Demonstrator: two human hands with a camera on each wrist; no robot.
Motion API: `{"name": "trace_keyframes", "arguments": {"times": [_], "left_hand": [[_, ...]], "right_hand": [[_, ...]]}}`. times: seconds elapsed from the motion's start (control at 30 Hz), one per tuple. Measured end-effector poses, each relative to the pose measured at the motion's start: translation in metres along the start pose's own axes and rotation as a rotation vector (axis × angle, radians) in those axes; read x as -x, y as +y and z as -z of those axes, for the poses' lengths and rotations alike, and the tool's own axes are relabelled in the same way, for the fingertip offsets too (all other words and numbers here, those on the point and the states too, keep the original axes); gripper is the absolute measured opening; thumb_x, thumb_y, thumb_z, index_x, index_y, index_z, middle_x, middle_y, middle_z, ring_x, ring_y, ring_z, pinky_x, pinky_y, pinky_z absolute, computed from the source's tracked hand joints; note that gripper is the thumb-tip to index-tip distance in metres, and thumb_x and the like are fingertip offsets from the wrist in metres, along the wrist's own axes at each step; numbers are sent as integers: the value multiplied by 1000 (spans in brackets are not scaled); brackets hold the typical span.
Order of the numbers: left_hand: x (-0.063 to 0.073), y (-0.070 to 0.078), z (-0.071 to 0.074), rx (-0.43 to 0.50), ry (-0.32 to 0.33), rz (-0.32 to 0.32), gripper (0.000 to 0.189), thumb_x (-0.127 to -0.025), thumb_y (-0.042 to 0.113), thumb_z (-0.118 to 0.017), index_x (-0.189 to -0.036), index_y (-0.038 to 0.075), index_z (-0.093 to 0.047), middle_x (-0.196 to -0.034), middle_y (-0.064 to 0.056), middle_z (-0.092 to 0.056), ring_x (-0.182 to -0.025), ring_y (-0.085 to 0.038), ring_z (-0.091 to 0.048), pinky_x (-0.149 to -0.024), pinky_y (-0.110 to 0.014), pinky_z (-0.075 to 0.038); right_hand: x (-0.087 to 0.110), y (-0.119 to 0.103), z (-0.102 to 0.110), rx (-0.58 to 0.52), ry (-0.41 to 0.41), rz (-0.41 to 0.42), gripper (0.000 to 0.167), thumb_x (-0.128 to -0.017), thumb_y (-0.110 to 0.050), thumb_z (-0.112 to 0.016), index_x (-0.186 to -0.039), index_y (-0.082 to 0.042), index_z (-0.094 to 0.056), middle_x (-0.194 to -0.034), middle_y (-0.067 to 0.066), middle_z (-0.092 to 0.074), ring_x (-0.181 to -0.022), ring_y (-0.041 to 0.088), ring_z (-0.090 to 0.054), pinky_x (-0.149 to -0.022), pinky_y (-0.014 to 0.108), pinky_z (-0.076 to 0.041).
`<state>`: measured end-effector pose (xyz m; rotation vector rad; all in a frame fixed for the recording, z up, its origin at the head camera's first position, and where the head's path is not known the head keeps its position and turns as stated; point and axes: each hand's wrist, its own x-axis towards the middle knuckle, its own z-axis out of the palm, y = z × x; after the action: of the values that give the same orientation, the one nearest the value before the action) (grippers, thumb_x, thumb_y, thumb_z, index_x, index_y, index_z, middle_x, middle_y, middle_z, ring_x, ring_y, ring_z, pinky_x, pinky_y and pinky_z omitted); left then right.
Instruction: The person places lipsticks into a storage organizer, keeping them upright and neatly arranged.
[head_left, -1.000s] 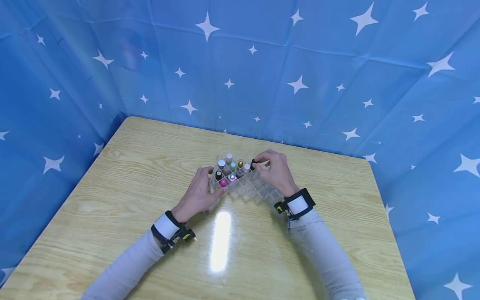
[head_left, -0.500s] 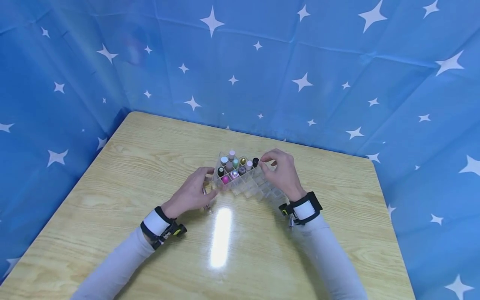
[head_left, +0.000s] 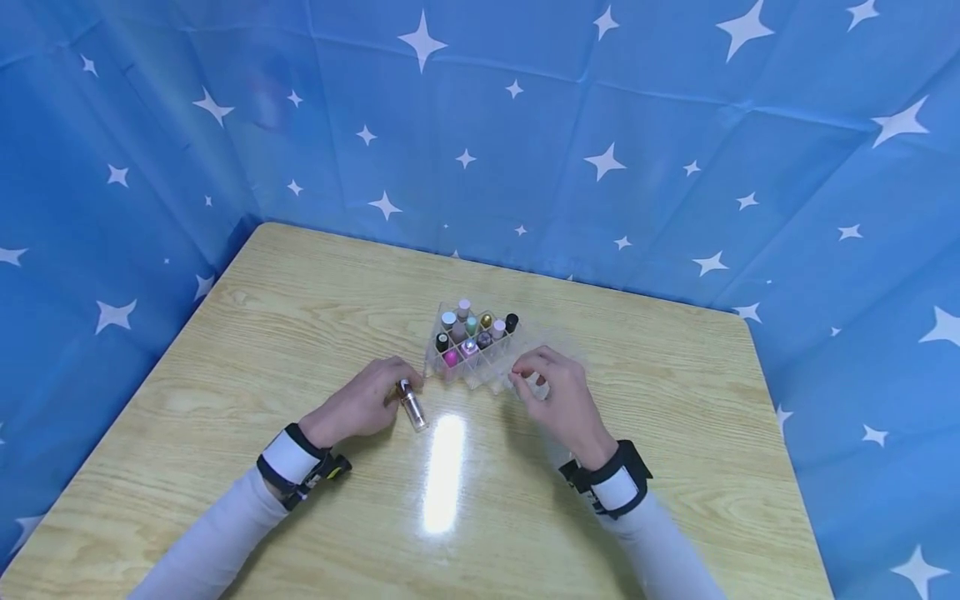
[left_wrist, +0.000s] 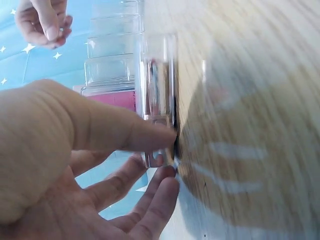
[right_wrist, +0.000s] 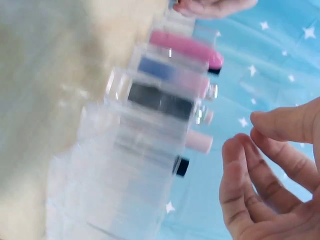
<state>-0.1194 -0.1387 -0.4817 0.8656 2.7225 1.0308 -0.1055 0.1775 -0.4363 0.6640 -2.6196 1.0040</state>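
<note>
A clear tube with a shiny, rose-gold inside [head_left: 412,407], like a lipstick, lies slantwise by the holder's front left corner. My left hand [head_left: 367,398] pinches its dark end between thumb and fingers; in the left wrist view the thumb crosses over the tube [left_wrist: 157,90]. The clear, diamond-celled holder [head_left: 480,375] has upright lipsticks and bottles in its left part. At the right end of that group stands a black-capped tube [head_left: 512,322]. Over the holder's right part hovers my right hand [head_left: 558,400], fingers loosely bent, with nothing between thumb and fingertips [right_wrist: 255,142].
Among the upright items are a pink one [right_wrist: 187,49] and a pale pink cap [right_wrist: 199,142]. The wooden table [head_left: 300,292] ends at a blue curtain [head_left: 510,200] with white stars. A bright light reflection lies in front of the holder.
My right hand has let go of the black-capped tube, now in the holder, and moved toward me. My left hand has left the holder and taken hold of the lying tube.
</note>
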Motion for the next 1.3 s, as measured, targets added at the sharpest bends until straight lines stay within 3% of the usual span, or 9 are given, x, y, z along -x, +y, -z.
{"name": "trace_keyframes", "arguments": {"times": [0.3,0.43,0.6,0.73,1.0,1.17,1.3], "left_hand": [[6,2,1,24,-91,14,21,-89,-5,-80,-104,9,-76,-95,-1,-67,-87,-15,-61,-76,-26,-54],[4,7,-1,41,-105,13,20,-90,0,-81,-107,9,-75,-94,-2,-67,-86,-13,-59,-76,-25,-52],[5,12,-5,123,-99,4,20,-92,4,-81,-110,10,-74,-98,0,-69,-90,-13,-65,-80,-27,-58],[4,16,-11,210,-90,-51,22,-92,2,-81,-111,9,-71,-104,-1,-71,-94,-14,-71,-85,-27,-62],[-3,29,-26,342,-109,-114,28,-92,2,-81,-116,8,-67,-113,-6,-72,-101,-19,-75,-89,-24,-63],[-5,37,-30,367,-91,-160,28,-95,1,-79,-119,7,-66,-115,-7,-72,-103,-21,-75,-92,-27,-63],[-7,41,-28,314,-38,-190,34,-94,8,-82,-124,10,-66,-120,-5,-71,-105,-21,-73,-90,-31,-63]], "right_hand": [[26,-21,-31,-95,-139,60,8,-91,0,-81,-98,-2,-78,-96,6,-78,-84,16,-72,-70,30,-64],[31,-21,-41,-152,-218,41,21,-91,-1,-82,-111,2,-75,-106,13,-78,-91,22,-76,-77,33,-66],[32,-24,-49,-271,-269,-47,40,-92,1,-80,-130,5,-67,-124,21,-74,-104,29,-77,-88,35,-66],[31,-27,-48,-312,-225,-66,37,-92,6,-78,-128,5,-68,-122,19,-75,-103,27,-78,-89,30,-65],[30,-34,-37,-310,-79,-10,21,-92,1,-81,-112,-4,-77,-111,9,-79,-98,18,-78,-87,28,-65],[27,-38,-30,-289,-39,66,16,-92,-2,-83,-107,-7,-79,-112,7,-79,-100,18,-76,-83,28,-66],[23,-40,-21,-265,2,134,15,-92,-1,-83,-106,-6,-80,-110,6,-79,-100,20,-76,-79,32,-66]]}}
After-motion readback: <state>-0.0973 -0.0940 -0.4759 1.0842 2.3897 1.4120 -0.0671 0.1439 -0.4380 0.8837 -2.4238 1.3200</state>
